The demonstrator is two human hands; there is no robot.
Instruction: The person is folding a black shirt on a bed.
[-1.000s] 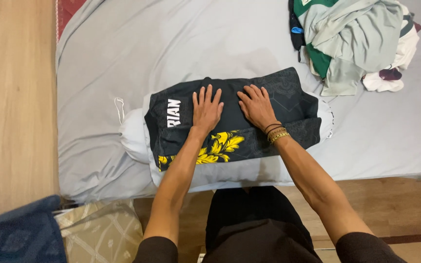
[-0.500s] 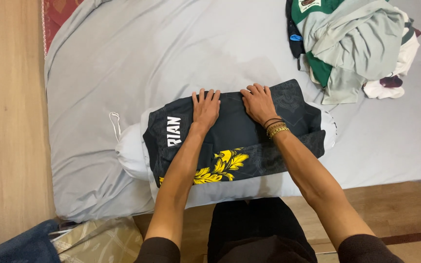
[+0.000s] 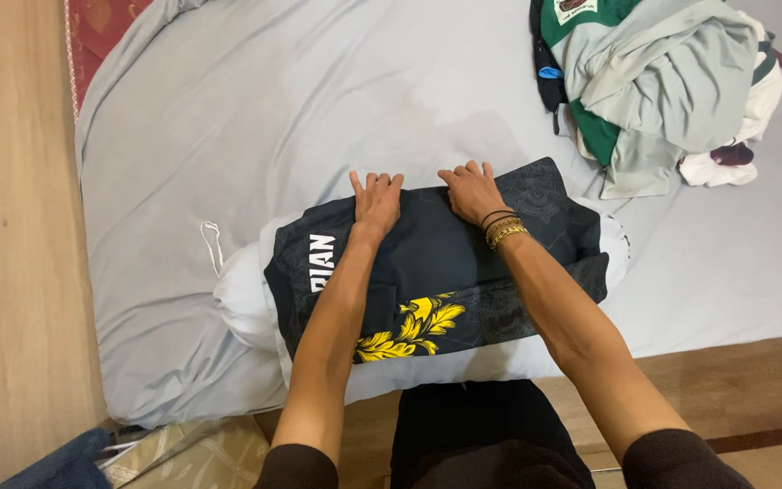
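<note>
Both your hands have slid up to the far edge of the dark folded garment (image 3: pixel 445 263). Left hand (image 3: pixel 376 203) and right hand (image 3: pixel 472 190) lie flat, fingers spread, on it atop the grey bed sheet (image 3: pixel 255 109). Clothes pile (image 3: pixel 662 81) sits far right, well apart.

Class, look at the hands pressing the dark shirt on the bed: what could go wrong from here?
1. The dark shirt lies on a white garment that sticks out unevenly, so the fold may come out lopsided.
2. Left hand and right hand press only its far edge; the near part could bunch.
3. The clothes pile sits close and might get mixed in.
</note>
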